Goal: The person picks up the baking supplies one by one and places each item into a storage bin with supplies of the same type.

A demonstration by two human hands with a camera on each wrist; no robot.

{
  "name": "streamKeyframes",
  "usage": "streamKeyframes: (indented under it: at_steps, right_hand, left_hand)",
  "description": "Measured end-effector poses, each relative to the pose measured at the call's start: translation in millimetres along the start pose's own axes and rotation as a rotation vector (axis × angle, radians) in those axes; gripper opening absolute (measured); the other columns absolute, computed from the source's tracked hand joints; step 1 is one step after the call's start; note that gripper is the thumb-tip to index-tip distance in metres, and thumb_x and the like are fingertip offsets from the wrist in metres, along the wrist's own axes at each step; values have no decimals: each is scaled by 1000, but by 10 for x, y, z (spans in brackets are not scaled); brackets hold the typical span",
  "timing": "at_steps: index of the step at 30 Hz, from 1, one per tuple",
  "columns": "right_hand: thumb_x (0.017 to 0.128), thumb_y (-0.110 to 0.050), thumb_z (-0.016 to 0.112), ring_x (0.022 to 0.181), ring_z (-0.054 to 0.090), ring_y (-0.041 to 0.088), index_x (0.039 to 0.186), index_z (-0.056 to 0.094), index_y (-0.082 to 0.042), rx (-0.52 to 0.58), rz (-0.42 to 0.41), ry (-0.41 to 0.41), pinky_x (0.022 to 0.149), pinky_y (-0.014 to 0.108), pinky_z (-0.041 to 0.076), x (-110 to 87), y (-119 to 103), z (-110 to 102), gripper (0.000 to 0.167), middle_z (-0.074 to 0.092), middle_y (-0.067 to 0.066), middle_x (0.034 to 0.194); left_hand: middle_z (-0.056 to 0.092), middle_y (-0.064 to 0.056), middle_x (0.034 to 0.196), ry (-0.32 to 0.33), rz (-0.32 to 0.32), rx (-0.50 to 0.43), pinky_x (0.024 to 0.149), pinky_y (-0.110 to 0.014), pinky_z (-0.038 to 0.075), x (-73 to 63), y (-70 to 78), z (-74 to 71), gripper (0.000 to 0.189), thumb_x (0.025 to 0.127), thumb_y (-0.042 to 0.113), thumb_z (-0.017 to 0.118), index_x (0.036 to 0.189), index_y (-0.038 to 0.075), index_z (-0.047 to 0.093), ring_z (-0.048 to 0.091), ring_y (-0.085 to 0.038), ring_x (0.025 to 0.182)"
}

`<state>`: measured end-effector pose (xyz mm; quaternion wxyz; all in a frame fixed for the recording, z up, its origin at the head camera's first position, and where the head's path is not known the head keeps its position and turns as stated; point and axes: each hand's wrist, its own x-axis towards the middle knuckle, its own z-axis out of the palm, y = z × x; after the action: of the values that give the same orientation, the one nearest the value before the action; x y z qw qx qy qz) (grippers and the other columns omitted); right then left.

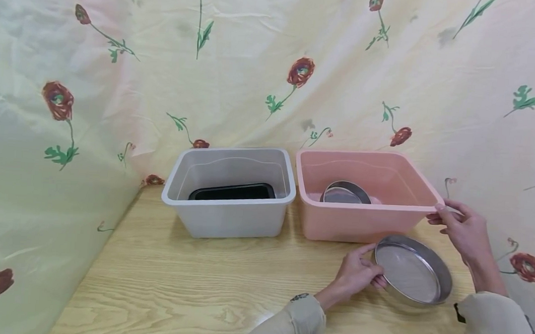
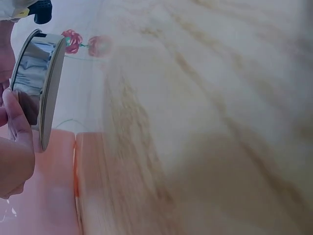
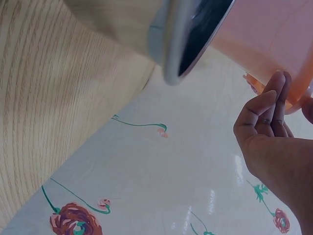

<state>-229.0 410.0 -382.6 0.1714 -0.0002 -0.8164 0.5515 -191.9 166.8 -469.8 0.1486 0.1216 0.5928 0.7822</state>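
My left hand (image 1: 356, 273) pinches the rim of a round metal sieve (image 1: 409, 273) by its left side. The sieve is tilted just above the wooden table, with its mesh facing up, in front of the pink bin (image 1: 351, 223). With the thumb at the rim and fingers curled under it, my right hand (image 1: 466, 232) grips the bin's front right corner. Inside that bin leans a smaller metal sieve (image 1: 344, 195), its lower part hidden by the front wall. In the left wrist view, the held sieve (image 2: 36, 81) appears edge-on beside the thumb.
A light grey bin (image 1: 233, 219) stands left of the pink one, a narrow gap between them. It holds a black tray (image 1: 234, 192), partly hidden. Flowered cloth (image 1: 254, 75) hangs behind and at both sides of the wooden table (image 1: 207, 285).
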Motion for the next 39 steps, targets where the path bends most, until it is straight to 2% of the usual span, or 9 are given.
streamKeyframes:
  at_steps: [2,5,10,14,21,30,39]
  right_hand:
    - [107,-17,58,70,68,-4,112,58,-33,-5,7,0,57,15,49,-2,-3,2,16,73,-20,79]
    - [107,-18,58,71,68,-4,112,57,-33,-11,17,2,57,15,49,-4,-7,5,16,72,-21,80]
    - [108,-19,58,71,67,-5,112,56,-33,-23,20,5,57,14,49,1,-12,14,16,72,-22,80]
    - [108,-19,58,71,67,-5,112,57,-34,-31,26,10,57,15,49,3,-18,26,15,71,-22,80]
    - [108,-18,56,70,66,-6,111,57,-34,-27,8,22,56,14,49,8,-31,37,16,72,-22,79]
    - [108,-19,57,70,67,-5,111,57,-35,-17,13,18,56,14,49,12,-22,41,17,72,-22,79]
    - [108,-20,57,69,67,-4,111,58,-34,-5,22,12,56,15,49,8,-13,27,15,72,-20,78]
  left_hand:
    - [70,-17,66,-5,3,-1,59,-40,63,-15,17,-13,62,86,-16,65,145,2,56,72,-35,60]
    - [70,-17,66,-16,10,-5,61,-41,63,-29,43,-24,62,86,-16,65,145,2,56,71,-26,56]
    - [70,-17,66,-31,26,-8,68,-59,61,-46,76,-38,62,87,-16,65,145,1,56,67,-16,52]
    - [70,-17,65,-34,24,-11,73,-68,56,-58,91,-51,61,87,-15,65,145,2,56,67,-15,51]
    - [70,-18,66,-40,26,-28,74,-72,52,-81,141,-65,60,88,-15,65,145,3,57,67,-16,52]
    - [70,-18,67,-40,21,-19,74,-70,54,-104,195,-96,60,88,-14,66,145,5,57,69,-18,53]
    - [71,-19,69,-64,35,-13,73,-68,55,-111,232,-118,59,90,-12,67,146,2,55,69,-17,54]
